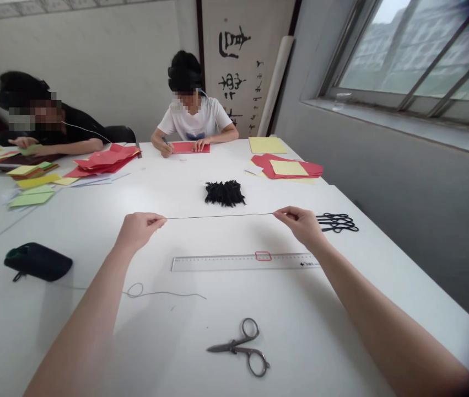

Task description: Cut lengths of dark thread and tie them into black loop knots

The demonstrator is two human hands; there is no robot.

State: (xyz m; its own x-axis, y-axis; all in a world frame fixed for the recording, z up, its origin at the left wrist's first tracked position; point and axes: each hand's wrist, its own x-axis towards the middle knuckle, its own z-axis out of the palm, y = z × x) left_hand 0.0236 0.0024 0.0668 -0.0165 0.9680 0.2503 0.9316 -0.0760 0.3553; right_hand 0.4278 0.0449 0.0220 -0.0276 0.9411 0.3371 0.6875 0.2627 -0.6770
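One dark thread (217,216): we hold it straight and nearly level between our left hand (142,227) and right hand (300,223), above the desk (143,358).
Left grip: thumb and fingers pinched together on the thread's left end.
Right grip: thumb and forefinger clamped on the other end; black looped cords (339,222) lie just beside, and we cannot tell whether they touch it.
Ruler: our clear ruler (213,264), with a red box mark, lies nearer to us than the thread, its right end behind our forearm.
Black bundle: the fringed bundle (225,193) lies just beyond the thread.
Scissors: these metal scissors (234,347) lie closest to us, blades pointing left, ring handles apart.
Dark roll: the roll (39,262) lies on its side to our left; a loose line (163,294) with a small loop trails across nearby.
Across from us: a person in white (197,118) holds a pen over red paper (184,148); a person in black (81,127) sits farther left, beside coloured sheets (108,158).
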